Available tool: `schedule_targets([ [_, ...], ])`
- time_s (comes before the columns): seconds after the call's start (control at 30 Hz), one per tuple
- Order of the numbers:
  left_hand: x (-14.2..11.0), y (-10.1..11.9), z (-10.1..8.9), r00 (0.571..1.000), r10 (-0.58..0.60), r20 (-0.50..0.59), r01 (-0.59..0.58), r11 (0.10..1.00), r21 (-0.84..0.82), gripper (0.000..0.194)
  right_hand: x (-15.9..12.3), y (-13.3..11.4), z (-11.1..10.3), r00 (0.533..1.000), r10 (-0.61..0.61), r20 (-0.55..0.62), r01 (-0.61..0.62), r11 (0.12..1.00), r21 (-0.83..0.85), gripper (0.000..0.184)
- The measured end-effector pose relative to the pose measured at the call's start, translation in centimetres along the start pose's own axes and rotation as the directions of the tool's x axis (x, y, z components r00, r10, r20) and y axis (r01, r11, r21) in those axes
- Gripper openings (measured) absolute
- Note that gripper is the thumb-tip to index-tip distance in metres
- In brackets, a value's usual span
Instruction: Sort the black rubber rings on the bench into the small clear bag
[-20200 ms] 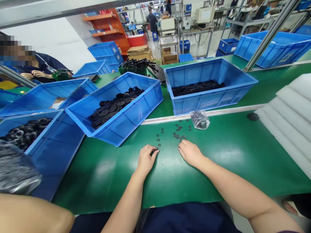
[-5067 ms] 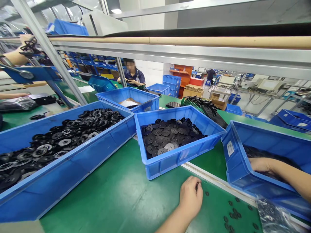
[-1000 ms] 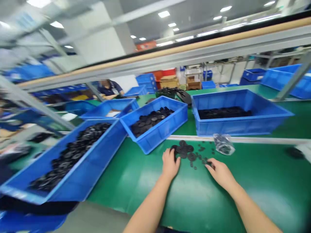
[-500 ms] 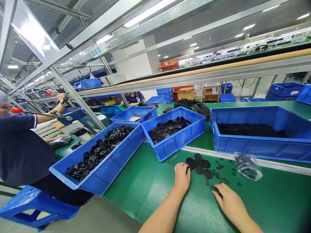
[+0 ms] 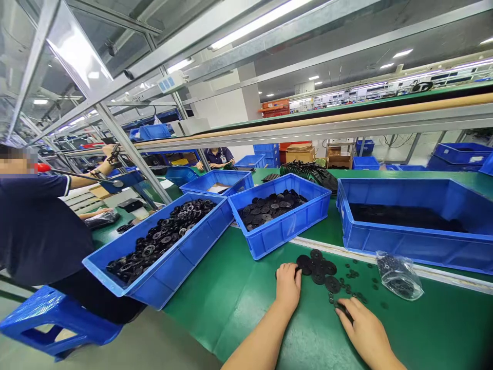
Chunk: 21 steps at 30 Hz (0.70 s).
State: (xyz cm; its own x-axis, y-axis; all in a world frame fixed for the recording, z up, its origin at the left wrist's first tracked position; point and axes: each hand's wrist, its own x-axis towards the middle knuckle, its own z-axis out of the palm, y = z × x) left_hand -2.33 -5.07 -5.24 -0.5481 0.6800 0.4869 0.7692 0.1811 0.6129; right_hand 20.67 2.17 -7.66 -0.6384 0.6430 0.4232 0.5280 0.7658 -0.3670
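Note:
My left hand (image 5: 288,285) rests on the green bench, fingers curled and closed, at the left edge of a cluster of flat black discs (image 5: 318,276). A trace of something dark shows at its fingertips, mostly hidden. To the right, my right hand (image 5: 362,324) has thumb and forefinger pinched near the bench around a small dark piece, apparently one of the small black rings. Several more small black rings (image 5: 351,274) lie scattered just beyond it. A clear plastic bag (image 5: 399,277) holding small dark parts lies past the rings.
Blue bins of black parts stand behind: a long left bin (image 5: 185,257), a middle bin (image 5: 288,236) and a large right bin (image 5: 416,246). A metal frame rail (image 5: 292,137) crosses above the bench. A co-worker (image 5: 38,231) is at the left by a blue stool (image 5: 57,318).
The view has shifted slightly, so the bins sit a little farther right. My right hand has drawn slightly nearer, its thumb and forefinger closer together. My left hand stays beside the discs.

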Motion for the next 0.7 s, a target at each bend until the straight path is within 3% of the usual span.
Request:
schedule_targets([
  [0.13, 0.9, -0.7, -0.5, 0.995, -0.057, -0.083, 0.049, 0.995, -0.087, 0.021, 1.2, -0.8, 0.5, 0.999, -0.003, 0.045, 0.005, 0.998, -0.063, 0.03],
  [0.27, 1.8, 1.1, -0.9, 0.985, -0.122, -0.123, 0.093, 0.971, -0.219, 0.031, 2.6, -2.2, 0.5, 0.984, 0.114, 0.139, -0.1, 0.989, -0.108, 0.025],
  [0.37, 2.1, 3.7, -0.3, 0.986, -0.157, -0.05, 0.135, 0.945, -0.299, 0.026, 3.2, -2.8, 0.4, 0.966, 0.195, 0.172, -0.178, 0.978, -0.109, 0.02],
  [0.47, 1.8, 5.4, 0.9, 0.987, -0.156, 0.043, 0.162, 0.957, -0.242, 0.016, 3.4, -3.0, 0.3, 0.954, 0.246, 0.169, -0.232, 0.968, -0.1, 0.018],
  [0.57, 0.8, 5.2, 1.7, 0.982, -0.161, 0.097, 0.177, 0.965, -0.193, 0.011, 2.9, -2.6, 0.5, 0.967, 0.221, 0.128, -0.215, 0.975, -0.064, 0.019],
  [0.7, -0.2, 3.6, 1.7, 0.981, -0.146, 0.127, 0.164, 0.977, -0.14, 0.007, 1.7, -1.9, 0.9, 0.996, 0.085, 0.041, -0.086, 0.996, 0.029, 0.023],
])
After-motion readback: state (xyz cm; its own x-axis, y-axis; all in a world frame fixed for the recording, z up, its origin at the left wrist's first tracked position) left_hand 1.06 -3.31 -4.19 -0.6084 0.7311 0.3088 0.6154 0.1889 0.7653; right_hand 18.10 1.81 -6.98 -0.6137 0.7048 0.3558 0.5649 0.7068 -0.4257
